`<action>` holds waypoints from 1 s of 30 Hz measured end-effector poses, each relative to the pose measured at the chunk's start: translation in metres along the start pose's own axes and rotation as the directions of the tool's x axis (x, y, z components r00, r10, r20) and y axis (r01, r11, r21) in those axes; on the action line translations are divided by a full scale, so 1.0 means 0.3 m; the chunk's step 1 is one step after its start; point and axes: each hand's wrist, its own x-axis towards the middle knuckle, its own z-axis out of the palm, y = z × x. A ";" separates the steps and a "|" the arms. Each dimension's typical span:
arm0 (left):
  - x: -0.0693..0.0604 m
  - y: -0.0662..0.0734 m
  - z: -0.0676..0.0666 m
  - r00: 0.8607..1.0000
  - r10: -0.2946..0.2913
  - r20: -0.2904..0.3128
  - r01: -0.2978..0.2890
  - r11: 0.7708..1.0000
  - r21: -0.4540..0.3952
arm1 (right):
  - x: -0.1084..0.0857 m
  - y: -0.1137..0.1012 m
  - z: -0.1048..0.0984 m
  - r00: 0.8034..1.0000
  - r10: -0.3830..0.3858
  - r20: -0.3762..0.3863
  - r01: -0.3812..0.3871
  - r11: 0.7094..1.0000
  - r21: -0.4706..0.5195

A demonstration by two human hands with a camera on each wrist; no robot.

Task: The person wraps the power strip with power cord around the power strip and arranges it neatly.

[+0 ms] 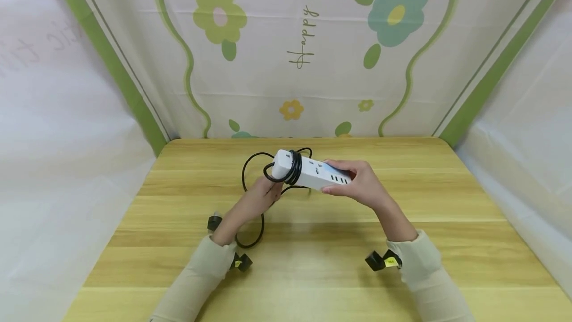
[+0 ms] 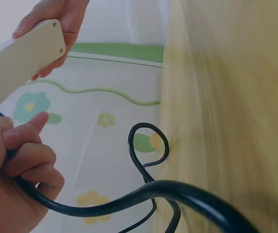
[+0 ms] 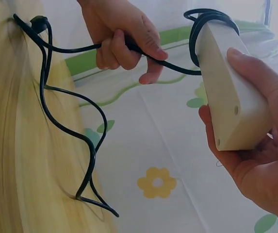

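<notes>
A white power strip (image 1: 308, 172) with sockets and USB ports is held above the table, tilted. Several turns of its black cord (image 1: 294, 168) are wrapped round one end. My right hand (image 1: 357, 183) grips the other end, thumb and fingers on opposite sides, as the right wrist view also shows at the strip's screwed underside (image 3: 231, 92). Below the wrapped end, my left hand (image 1: 259, 197) curls its fingers round the loose cord. In the left wrist view the cord (image 2: 95, 209) runs out from the fingers of that hand (image 2: 22, 165). A black plug (image 1: 214, 221) lies beside the left wrist.
Loose loops of cord (image 1: 243, 245) hang and lie on the wooden table (image 1: 321, 272). A white cloth backdrop (image 1: 259, 78) with flowers rises behind the table's back edge, and white sheets (image 1: 58, 173) stand at both sides. Black wrist cameras (image 1: 376, 261) sit under the sleeves.
</notes>
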 end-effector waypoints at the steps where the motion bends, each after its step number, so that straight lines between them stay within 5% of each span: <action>1: 0.000 -0.001 -0.001 1.000 -0.008 0.003 0.008 1.000 0.016 | 0.001 0.001 -0.004 1.000 0.003 -0.021 -0.003 1.000 -0.015; 5: 0.000 -0.011 -0.002 1.000 -0.016 0.024 0.016 1.000 0.016 | 0.003 0.005 -0.026 0.993 0.036 -0.116 -0.044 0.997 -0.061; 11: -0.004 -0.013 -0.005 1.000 -0.010 0.012 0.011 0.990 -0.142 | 0.008 0.012 -0.058 0.963 0.068 -0.262 -0.099 0.989 -0.108; 17: -0.006 0.024 0.000 0.992 -0.050 0.118 0.078 0.968 -0.240 | 0.011 0.025 -0.073 0.923 0.062 -0.381 -0.141 0.973 -0.184; 21: -0.014 0.048 0.000 0.978 -0.069 0.199 0.099 0.985 -0.144 | 0.013 0.043 -0.086 0.882 -0.027 -0.470 -0.130 0.945 -0.299; 26: -0.037 0.094 -0.018 0.980 -0.094 0.176 0.064 0.984 0.167 | 0.017 0.089 -0.124 0.814 -0.137 -0.564 -0.151 0.889 -0.433; 30: -0.047 0.128 -0.042 0.996 -0.042 0.083 0.016 0.957 0.289 | 0.023 0.114 -0.142 0.820 -0.186 -0.541 -0.137 0.854 -0.501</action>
